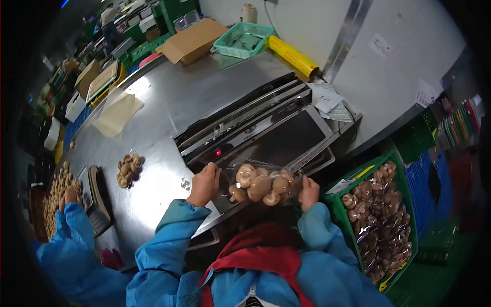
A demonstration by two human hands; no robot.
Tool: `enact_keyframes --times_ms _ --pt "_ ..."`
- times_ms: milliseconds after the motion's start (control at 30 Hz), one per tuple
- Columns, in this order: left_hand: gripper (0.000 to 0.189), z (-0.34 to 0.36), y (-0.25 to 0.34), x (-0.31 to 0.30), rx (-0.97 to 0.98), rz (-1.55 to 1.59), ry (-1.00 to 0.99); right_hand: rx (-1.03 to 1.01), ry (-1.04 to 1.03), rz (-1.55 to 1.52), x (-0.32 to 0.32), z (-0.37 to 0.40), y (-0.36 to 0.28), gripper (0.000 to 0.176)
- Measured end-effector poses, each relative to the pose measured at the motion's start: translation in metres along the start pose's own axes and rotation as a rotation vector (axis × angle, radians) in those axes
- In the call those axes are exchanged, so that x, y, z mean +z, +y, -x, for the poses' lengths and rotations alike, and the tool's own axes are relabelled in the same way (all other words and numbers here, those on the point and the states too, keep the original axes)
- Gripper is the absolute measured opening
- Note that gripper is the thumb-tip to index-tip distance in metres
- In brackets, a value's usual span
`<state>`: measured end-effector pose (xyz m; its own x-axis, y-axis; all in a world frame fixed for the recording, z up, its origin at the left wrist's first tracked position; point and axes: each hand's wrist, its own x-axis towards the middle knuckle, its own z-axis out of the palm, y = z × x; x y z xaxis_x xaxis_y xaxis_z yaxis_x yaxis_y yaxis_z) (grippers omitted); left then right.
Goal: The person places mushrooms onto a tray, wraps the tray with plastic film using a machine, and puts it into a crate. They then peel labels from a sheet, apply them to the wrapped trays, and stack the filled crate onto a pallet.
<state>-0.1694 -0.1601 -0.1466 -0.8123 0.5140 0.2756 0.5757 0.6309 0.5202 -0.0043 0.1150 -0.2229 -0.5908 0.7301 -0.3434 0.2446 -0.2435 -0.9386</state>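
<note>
A pack of brown mushrooms [261, 187] in clear plastic film hangs between my two hands, close over the front edge of the wrapping machine [271, 140]. My left hand [205, 184] is closed on the film at the left end of the pack. At the opposite end, my right hand [308, 193] pinches the film, fingers pressed together. Stretched film glints across the mushrooms. A red light glows on the machine's panel, behind the pack.
Right of me, a green crate [415, 240] holds several wrapped mushroom packs [381, 220]. Loose mushrooms [129, 170] lie on the steel table [158, 123]. At left, a co-worker's hand [70, 194] reaches into a mushroom heap beside a scale [98, 202]. Behind stand a cardboard box [194, 41] and green basket [244, 41].
</note>
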Motion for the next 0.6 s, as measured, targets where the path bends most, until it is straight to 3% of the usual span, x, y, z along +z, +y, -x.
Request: enact_keyframes --times_ms 33,100,200,300,333,400,467,600 --pt "0.016 -0.01 -0.004 0.005 0.041 -0.097 -0.058 -0.101 0.048 0.058 0.007 -0.014 0.019 0.028" --pt "0.015 -0.024 -0.007 0.021 0.072 -0.198 -0.107 -0.111 0.076 -0.231 0.036 -0.028 0.052 0.026" --pt "0.013 -0.033 -0.003 0.036 0.124 -0.309 -0.19 0.021 -0.036 -0.52 0.069 -0.03 0.075 0.025" --pt "0.016 -0.026 0.021 0.059 0.228 -0.212 -0.321 0.111 -0.244 -0.625 0.061 -0.014 0.06 0.023" --pt "0.019 -0.015 0.017 0.068 0.073 0.227 -0.312 0.123 -0.312 -0.651 0.053 -0.006 0.051 0.022" --pt "0.026 0.003 0.04 0.087 -0.032 0.743 -0.194 0.163 -0.495 -0.693 0.033 0.027 0.033 0.021" --pt "0.03 0.023 0.106 0.049 0.064 0.838 -0.095 0.191 -0.688 -0.72 0.012 0.071 0.004 0.02" --pt "0.036 0.037 0.118 0.015 0.361 1.418 -0.469 0.164 -1.048 -0.655 -0.023 0.155 -0.057 0.018"
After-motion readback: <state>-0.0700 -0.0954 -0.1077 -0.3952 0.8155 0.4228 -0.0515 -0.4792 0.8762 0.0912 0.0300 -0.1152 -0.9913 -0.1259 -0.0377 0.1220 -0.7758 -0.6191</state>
